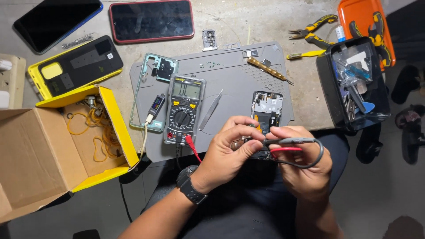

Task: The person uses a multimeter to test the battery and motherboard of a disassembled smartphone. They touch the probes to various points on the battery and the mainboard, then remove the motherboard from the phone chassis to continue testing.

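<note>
Beside grey mat (230, 66), yellow box (110, 128) holds orange cords (95, 128).

Bench count, from my seat. Two glass-fronted phones lie face up at upper left: one blue-edged phone (57, 21), one red-edged phone (151, 20). One opened phone with bare circuit board (266, 113) at centre right. One grey digital multimeter with yellow buttons (184, 109). Two probe leads in my hands: one red lead (285, 149), one black lead (305, 141). Two yellow-handled pliers (312, 27) upper right. One steel tweezers (210, 109). One yellow cardboard box (66, 146), lower left.
</note>
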